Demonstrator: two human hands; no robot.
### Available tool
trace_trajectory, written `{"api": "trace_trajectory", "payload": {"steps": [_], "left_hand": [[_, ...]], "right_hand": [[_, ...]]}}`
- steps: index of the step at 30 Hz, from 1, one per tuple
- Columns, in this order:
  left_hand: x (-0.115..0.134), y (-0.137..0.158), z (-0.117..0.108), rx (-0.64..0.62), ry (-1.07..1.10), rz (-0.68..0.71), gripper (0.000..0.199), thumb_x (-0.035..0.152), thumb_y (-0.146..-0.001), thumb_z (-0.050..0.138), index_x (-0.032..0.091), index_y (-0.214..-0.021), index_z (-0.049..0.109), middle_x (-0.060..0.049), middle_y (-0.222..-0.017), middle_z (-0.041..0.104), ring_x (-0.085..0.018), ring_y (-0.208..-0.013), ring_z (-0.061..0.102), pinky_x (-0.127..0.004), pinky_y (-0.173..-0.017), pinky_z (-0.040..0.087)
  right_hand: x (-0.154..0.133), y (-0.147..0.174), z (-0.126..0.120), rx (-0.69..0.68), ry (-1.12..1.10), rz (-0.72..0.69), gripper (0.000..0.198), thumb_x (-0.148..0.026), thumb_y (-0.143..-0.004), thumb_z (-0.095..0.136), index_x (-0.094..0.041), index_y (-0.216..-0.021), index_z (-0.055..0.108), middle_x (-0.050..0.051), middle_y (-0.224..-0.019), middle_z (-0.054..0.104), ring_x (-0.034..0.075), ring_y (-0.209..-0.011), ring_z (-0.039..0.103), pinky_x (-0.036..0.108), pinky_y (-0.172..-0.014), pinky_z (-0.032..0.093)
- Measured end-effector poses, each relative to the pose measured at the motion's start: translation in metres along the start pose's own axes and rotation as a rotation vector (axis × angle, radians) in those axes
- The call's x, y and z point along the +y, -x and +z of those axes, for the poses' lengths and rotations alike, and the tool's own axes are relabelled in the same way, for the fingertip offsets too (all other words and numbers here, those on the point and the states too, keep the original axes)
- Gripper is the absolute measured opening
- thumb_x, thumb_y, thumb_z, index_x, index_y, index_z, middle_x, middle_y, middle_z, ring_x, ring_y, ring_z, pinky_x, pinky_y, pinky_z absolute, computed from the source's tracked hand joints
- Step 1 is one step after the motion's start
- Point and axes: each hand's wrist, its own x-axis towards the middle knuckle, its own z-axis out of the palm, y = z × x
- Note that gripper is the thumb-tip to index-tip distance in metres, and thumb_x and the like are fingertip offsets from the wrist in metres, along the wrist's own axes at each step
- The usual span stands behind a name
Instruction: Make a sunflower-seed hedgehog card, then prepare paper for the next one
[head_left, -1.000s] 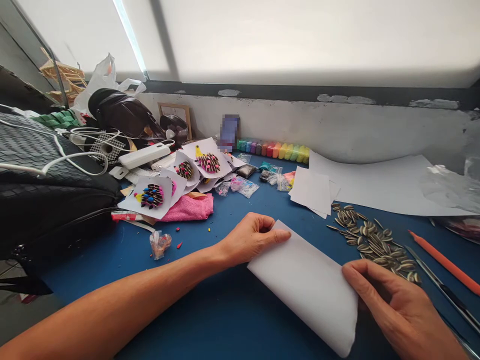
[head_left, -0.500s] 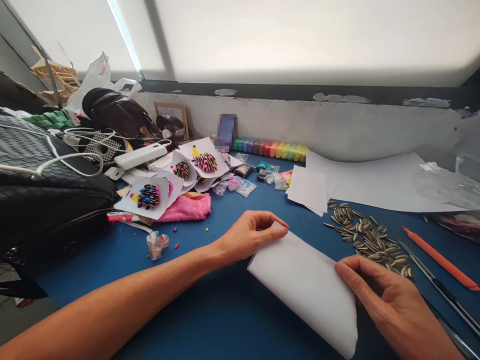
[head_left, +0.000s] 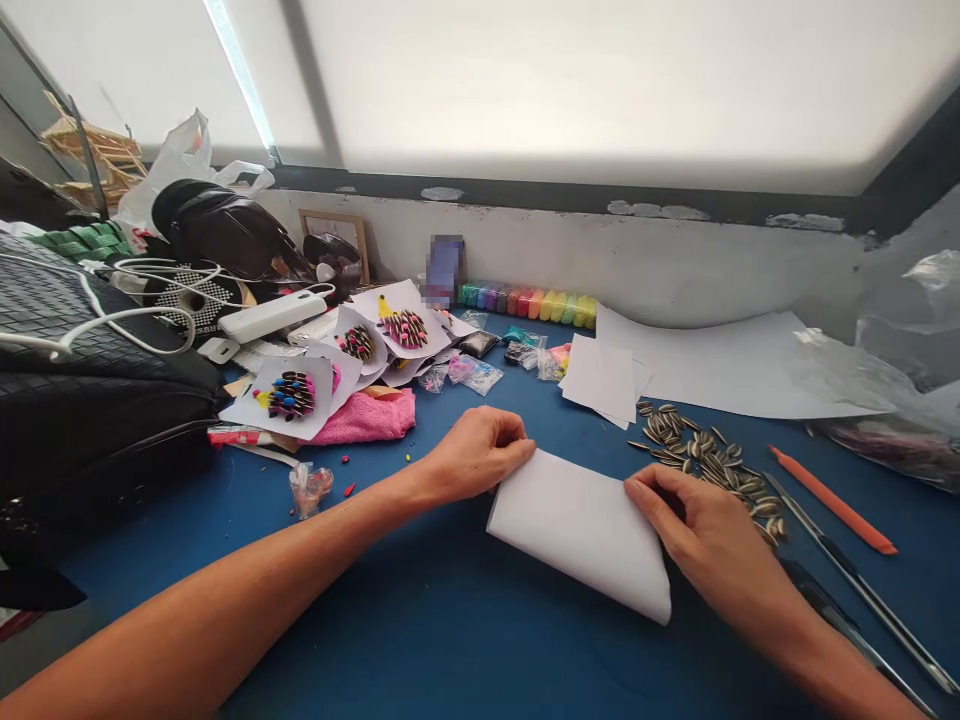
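While a broad, bright white panel (head_left: 585,80) is rising behind a pale grey wall (head_left: 540,245), a flat blue desk (head_left: 450,650) is stretching out below them. A black bag with a woven texture (head_left: 97,400) is filling the left edge, and a large white paper sheet (head_left: 720,365) is lying at the back right. A crumpled pink towel (head_left: 367,415) is resting at the left, next to white paper cards bearing spiky, coloured figures (head_left: 292,395). A small stack of white paper squares (head_left: 598,378) is overlapping the large sheet's near left side. A loose heap of striped, dark-and-cream seeds (head_left: 712,460) is lying beyond the right wrist, with a slim orange pen (head_left: 832,500) beside it.

Both hands are holding a folded white paper (head_left: 577,530) at the front centre. The left hand (head_left: 480,455) is pinching its upper left corner, thumb on top; the right hand (head_left: 694,515) is gripping its upper right corner narrowly between thumb and fingers. Whether the paper's lower edge is touching the desk, I cannot tell.

A clear plastic bag (head_left: 900,440) is holding something dark reddish at the far right. A row of rainbow-coloured packets (head_left: 529,303) is standing along the wall. A small clear bag (head_left: 476,373) is holding pink pieces, and a crumpled clear wrapper (head_left: 310,488) is enclosing a brownish lump near the left forearm.
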Motion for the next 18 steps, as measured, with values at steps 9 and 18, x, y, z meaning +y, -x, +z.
{"api": "trace_trajectory", "payload": {"steps": [9,18], "left_hand": [[0.020,0.024,0.016,-0.265,-0.478,0.554,0.049,0.042,-0.103,0.038,0.012,-0.137,0.054,-0.016,-0.149,0.049,-0.030,-0.141,0.042,-0.043,-0.119,0.028],[0.001,0.025,0.037,-0.358,-0.565,0.400,0.067,0.052,-0.104,0.021,0.009,-0.155,0.028,-0.016,-0.163,0.022,-0.032,-0.153,0.014,-0.048,-0.124,0.013]], "right_hand": [[0.008,-0.032,0.022,-0.005,0.250,-0.140,0.026,-0.038,-0.097,0.053,-0.019,-0.084,0.065,0.000,-0.078,0.067,0.014,-0.069,0.061,0.031,-0.066,0.047],[0.010,-0.025,0.027,0.110,0.379,-0.221,0.029,-0.038,-0.097,0.042,-0.024,-0.082,0.063,0.003,-0.078,0.065,0.019,-0.067,0.063,0.029,-0.056,0.039]]}}
